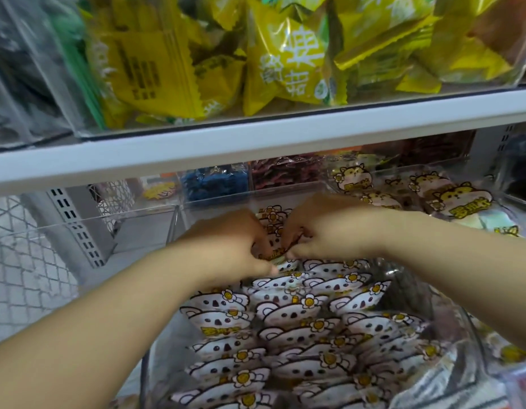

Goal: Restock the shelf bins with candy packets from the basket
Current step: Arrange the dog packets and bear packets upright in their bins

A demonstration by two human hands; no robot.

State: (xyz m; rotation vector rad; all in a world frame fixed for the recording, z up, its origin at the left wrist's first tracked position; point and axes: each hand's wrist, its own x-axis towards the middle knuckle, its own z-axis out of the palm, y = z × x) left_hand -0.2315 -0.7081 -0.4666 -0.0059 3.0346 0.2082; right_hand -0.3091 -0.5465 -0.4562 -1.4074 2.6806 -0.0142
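Observation:
A clear plastic bin (155, 361) on the lower shelf holds several rows of white koala-print candy packets (288, 314) with yellow flowers, standing upright. My left hand (226, 246) and my right hand (323, 228) meet over the back of this bin. Their curled fingers together pinch a koala packet (278, 252) between them, just above the rear row. The fingertips are partly hidden behind the packets. No basket is in view.
A white shelf edge (256, 143) runs just above my hands, with a clear bin of yellow packets (285, 60) on it. To the right lies a bin of hamster-print packets (450, 196). Behind are bins of blue (214, 184) and dark red sweets (285, 172). Left is tiled floor (25, 261).

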